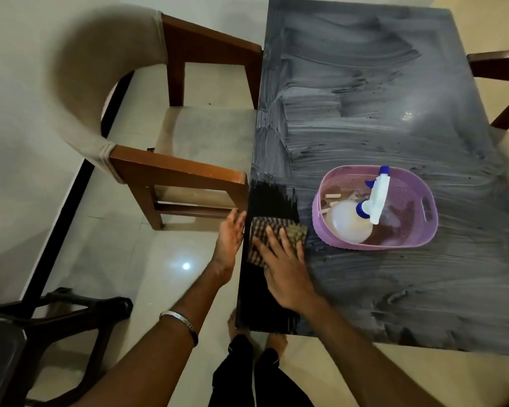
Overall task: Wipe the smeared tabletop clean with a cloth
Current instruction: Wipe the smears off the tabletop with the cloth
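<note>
Most of the tabletop [394, 118] is clouded with a pale grey-white film, streaked in broad curved sweeps and dotted with small dark specks. Only a strip along its edge beside the cloth [274, 235] shows bare glossy black, with ragged comb-like borders where the film begins.

The cloth is a folded checked piece, dark brown and tan, lying flat on that black strip at the table's edge. The right hand [285, 268] lies on top of the cloth with its fingers straight and spread, pressing it down against the table. The left hand [229, 237] is just beside the cloth, off the table's side, fingers straight and held together, gripping nothing; whether it touches the edge cannot be told. A metal bangle [180, 321] sits on that forearm.

On the other side of the cloth from the left hand, near it, a lilac basket [423, 227] stands on the smeared surface. Inside it lies a white spray bottle [365, 210] with a blue nozzle, tipped on its side, along with a few small pale sticks.

Beyond the left hand from the cloth stands a wooden chair [177, 168] with a beige padded back, on a pale glossy tiled floor [159, 259].
</note>
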